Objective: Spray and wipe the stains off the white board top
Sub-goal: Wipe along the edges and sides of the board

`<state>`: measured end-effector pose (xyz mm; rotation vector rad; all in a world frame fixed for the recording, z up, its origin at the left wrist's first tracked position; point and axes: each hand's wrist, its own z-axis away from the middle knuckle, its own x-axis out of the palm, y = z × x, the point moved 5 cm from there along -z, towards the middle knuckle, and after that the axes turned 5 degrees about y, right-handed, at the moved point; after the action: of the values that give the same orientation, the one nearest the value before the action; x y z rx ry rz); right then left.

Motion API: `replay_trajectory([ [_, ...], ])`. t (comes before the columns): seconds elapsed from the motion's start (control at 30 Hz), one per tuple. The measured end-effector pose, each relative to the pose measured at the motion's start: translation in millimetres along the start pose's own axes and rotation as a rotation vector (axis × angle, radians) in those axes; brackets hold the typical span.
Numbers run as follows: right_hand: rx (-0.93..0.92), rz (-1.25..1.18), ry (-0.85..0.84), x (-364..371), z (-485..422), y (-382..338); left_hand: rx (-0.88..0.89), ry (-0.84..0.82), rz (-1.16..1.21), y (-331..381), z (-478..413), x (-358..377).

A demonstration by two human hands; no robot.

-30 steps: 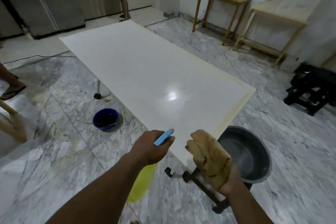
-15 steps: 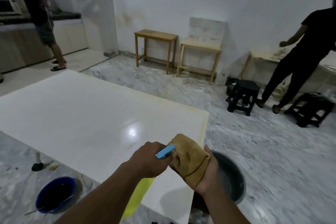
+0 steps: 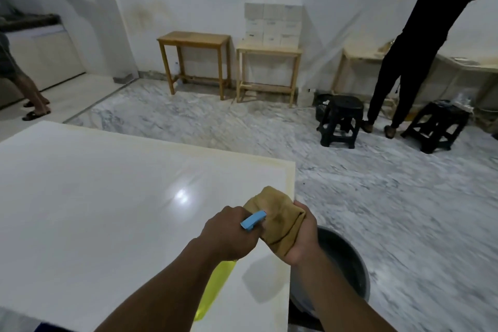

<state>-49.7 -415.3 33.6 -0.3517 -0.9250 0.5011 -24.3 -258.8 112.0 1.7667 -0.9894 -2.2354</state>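
Note:
The white board top (image 3: 107,210) fills the lower left, with yellowish staining along its far and right edges. My left hand (image 3: 229,232) grips a spray bottle (image 3: 215,286) with a yellow body and a blue trigger head, held over the board's right part. Its blue nozzle points at and touches a bunched tan cloth (image 3: 275,221), which my right hand (image 3: 301,237) holds just right of it, above the board's right edge.
A dark round basin (image 3: 347,272) sits on the marble floor beside the board's right edge. Two wooden tables (image 3: 194,38) and two black stools (image 3: 339,121) stand near the far wall. A person in black (image 3: 425,35) stands far right, another person's legs (image 3: 29,89) far left.
My view has swung up and to the right, now facing the far wall. My two hands have come together, so the bottle's nozzle now meets the cloth.

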Motion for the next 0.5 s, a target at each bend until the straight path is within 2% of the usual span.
replay_trajectory([
  [0.17, 0.061, 0.064, 0.048, -16.5, -74.4, -25.1, -0.002, -0.013, 0.044, -11.7, -71.1, 19.7],
  [0.33, 0.055, 0.303, 0.321, -34.1, -160.6, -81.0, -0.028, 0.023, 0.098, -21.7, -135.4, 25.4],
  [0.4, -0.031, 0.52, 0.391, -27.0, -191.8, -115.5, -0.052, 0.038, 0.114, -24.9, -157.8, 28.2],
  [0.5, -0.267, 0.998, 0.518, -7.4, -241.0, -164.4, -0.059, 0.04, 0.116, -30.6, -184.9, 31.9],
])
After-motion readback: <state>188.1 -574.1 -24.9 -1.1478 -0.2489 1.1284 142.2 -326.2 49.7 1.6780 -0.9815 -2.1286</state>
